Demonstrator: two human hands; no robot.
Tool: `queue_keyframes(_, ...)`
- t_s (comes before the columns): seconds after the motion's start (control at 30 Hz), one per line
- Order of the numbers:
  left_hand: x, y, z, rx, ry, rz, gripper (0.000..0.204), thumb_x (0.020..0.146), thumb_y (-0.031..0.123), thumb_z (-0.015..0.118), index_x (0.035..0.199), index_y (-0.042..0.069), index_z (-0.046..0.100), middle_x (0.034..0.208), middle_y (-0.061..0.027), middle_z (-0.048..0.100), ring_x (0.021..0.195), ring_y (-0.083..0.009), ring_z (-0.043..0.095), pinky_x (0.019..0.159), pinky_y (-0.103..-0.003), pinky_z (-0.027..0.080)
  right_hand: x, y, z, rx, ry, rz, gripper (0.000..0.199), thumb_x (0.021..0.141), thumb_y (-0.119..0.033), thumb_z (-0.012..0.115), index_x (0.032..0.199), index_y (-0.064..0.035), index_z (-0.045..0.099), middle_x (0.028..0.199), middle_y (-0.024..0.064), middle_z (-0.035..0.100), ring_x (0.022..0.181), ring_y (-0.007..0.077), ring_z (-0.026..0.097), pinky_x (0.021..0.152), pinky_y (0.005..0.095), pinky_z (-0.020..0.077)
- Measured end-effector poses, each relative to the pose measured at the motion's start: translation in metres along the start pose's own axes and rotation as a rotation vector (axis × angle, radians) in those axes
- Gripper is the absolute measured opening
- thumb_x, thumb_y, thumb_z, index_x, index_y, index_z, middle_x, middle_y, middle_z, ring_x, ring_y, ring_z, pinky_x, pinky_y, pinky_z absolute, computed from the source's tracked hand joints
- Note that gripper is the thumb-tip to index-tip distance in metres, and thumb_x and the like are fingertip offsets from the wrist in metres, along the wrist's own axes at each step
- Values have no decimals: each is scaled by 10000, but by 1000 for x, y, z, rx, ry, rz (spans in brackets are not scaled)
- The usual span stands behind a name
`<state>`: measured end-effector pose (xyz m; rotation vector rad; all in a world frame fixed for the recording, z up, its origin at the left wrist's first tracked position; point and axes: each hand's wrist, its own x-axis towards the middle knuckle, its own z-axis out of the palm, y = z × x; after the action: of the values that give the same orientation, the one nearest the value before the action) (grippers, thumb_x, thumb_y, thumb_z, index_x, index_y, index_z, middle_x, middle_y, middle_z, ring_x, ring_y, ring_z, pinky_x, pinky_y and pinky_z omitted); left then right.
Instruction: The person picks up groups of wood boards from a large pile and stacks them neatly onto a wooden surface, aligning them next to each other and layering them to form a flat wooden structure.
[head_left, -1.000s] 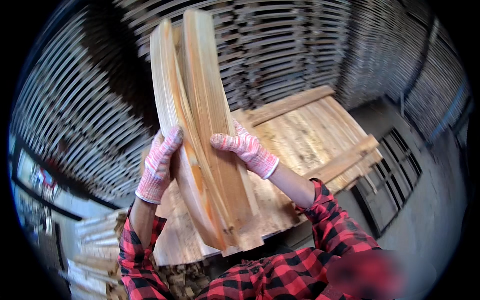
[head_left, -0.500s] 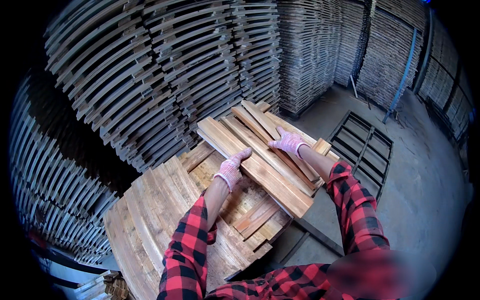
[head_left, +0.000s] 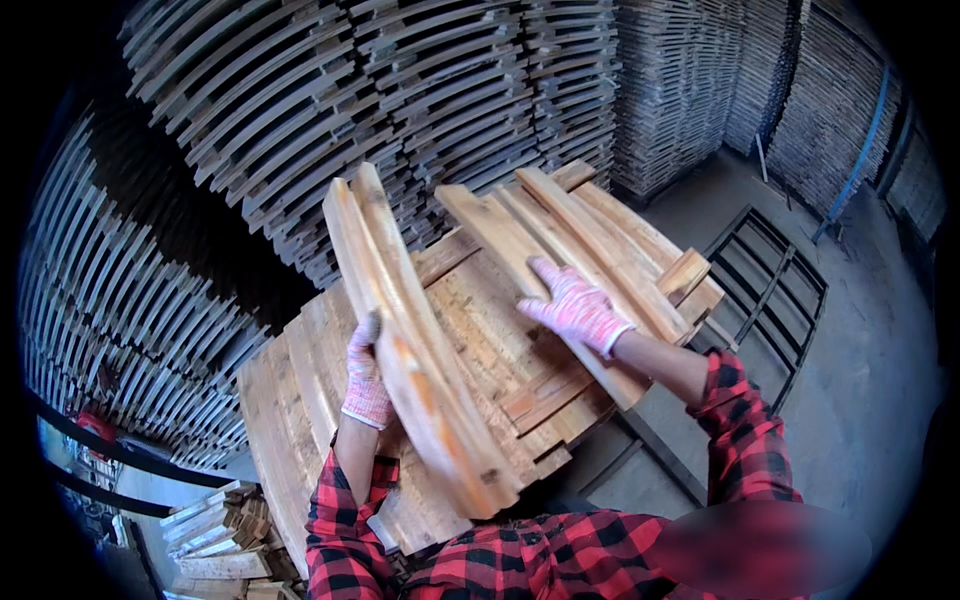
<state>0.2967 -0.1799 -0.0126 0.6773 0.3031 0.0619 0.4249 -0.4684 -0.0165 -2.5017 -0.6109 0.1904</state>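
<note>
My left hand [head_left: 367, 378], in a pink-and-white knit glove, is closed on the outer edge of long pale boards [head_left: 408, 340], apparently two side by side. They tilt above the stack, and a bright orange-brown streak marks the near one. The fingers under the boards are hidden. My right hand [head_left: 582, 308], gloved alike, lies with fingers spread over another loose board [head_left: 500, 235]. More loose boards [head_left: 600, 245] lie side by side to its right. All of them rest on a broad stack of planks [head_left: 310, 375] laid edge to edge.
Tall stacks of spaced planks [head_left: 440, 90] rise behind and to the left. A dark metal frame [head_left: 770, 270] lies on the concrete floor [head_left: 850, 370] at right. Lower left, a pile of short offcuts [head_left: 225, 540] sits near the stack. A blue pole [head_left: 868, 150] leans at far right.
My left hand has moved left, bringing boards away from the group and turning them more upright in view. My right hand has shifted onto another board. The whole view has swung slightly.
</note>
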Motion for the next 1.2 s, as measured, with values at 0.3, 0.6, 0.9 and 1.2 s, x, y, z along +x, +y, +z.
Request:
queue_keyframes(0.3, -13, 13, -106, 4, 88, 109, 547, 947, 470, 623, 1305, 57, 613, 1145, -112, 689, 1046, -288, 640, 997, -420, 499, -11, -50, 76, -141, 94, -161, 486, 991, -506, 469, 1271, -121, 570, 1136, 227, 632, 1048, 423, 630, 872, 555, 499)
queue_keyframes(0.6, -8, -6, -105, -43, 15, 123, 607, 905, 434, 690, 1357, 45, 573, 1285, -143, 654, 1152, -329, 623, 1052, -470, 481, 67, 125, -37, -70, 96, 279, 911, 835, -686, 626, 1538, -152, 400, 1417, 283, 529, 1326, 431, 511, 1089, 498, 410)
queue_keyframes(0.9, -17, -7, -105, -1, 140, 102, 620, 890, 431, 708, 1351, 40, 573, 1262, -155, 661, 1125, -351, 631, 1016, -499, 500, 65, 77, -50, -233, 36, 229, 1083, 717, -723, 726, 1550, -135, 362, 1402, 306, 504, 1354, 455, 461, 1078, 497, 427)
queue_keyframes(1.2, -13, -6, -103, 86, 196, 157, 598, 895, 434, 714, 1325, 37, 592, 1216, -134, 684, 1081, -337, 653, 986, -478, 519, 95, 118, -73, -168, 127, 127, 843, 837, -553, 690, 1508, -131, 405, 1485, 281, 414, 1301, 466, 494, 1095, 525, 387)
